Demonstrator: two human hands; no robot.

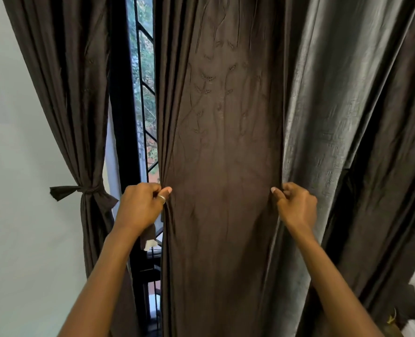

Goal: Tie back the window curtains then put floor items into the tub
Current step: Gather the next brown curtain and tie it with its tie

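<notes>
Both hands are pinching the curtain [222, 166] between them: left hand [141, 205] gripping its edge (window-side), right hand [296, 205] a fold.

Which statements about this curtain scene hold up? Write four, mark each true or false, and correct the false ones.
1. The left curtain is already tied back. True.
2. The left hand hangs free. False: it grips the middle curtain at its left edge.
3. The right hand pinches that curtain's right side. True.
4. The window is fully covered. False: a strip shows between the curtains.
</notes>
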